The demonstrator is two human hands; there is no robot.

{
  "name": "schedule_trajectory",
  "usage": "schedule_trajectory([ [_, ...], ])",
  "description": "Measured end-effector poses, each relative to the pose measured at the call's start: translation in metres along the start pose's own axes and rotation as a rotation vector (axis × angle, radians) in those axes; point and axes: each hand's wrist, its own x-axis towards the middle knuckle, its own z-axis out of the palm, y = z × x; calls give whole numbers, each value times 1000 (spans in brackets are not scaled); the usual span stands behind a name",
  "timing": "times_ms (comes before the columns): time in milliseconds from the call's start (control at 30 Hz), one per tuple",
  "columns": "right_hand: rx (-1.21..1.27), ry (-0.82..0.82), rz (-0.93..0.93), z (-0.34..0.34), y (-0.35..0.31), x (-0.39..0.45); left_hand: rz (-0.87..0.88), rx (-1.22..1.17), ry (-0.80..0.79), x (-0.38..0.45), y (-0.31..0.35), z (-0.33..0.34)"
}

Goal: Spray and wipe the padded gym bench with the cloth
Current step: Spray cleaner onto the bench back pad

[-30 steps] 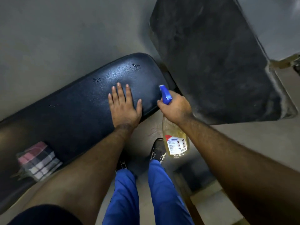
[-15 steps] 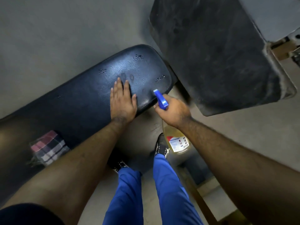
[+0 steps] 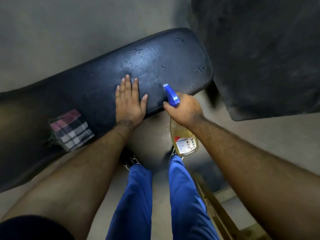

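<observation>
The black padded gym bench (image 3: 173,54) runs diagonally from lower left to upper right, with droplet patches and a wet sheen on its right end. My left hand (image 3: 129,101) lies flat and empty on the pad near its front edge, fingers slightly apart. Just right of it, my right hand (image 3: 183,110) grips a spray bottle (image 3: 184,139) of yellowish liquid, its blue trigger head (image 3: 170,94) aimed at the pad. A folded plaid cloth (image 3: 71,130) rests on the bench's front edge, left of my left forearm.
A large black mat or pad (image 3: 268,49) stands just right of the bench end. My legs in blue trousers (image 3: 138,196) and dark shoes stand on the grey floor (image 3: 69,23) by the bench. A wooden frame piece (image 3: 216,208) lies at lower right.
The view has shifted; the bench end now shows more droplets and a wider wet sheen. My right hand tilted the nozzle toward the pad. My left hand stayed flat on the bench.
</observation>
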Motion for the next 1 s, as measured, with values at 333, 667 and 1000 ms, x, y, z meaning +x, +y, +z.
schedule_trajectory([
  [333, -37, -130, -66, 25, -21, -45, -144, -8, 30, -42, -38, -31],
  [667, -34, -142, -163, 57, -67, -52, -90, -159, 31, -51, -77, -56],
  [1000, -186, -196, -176, 65, -166, -19, -302, -16, -113, -53, -148, -87],
])
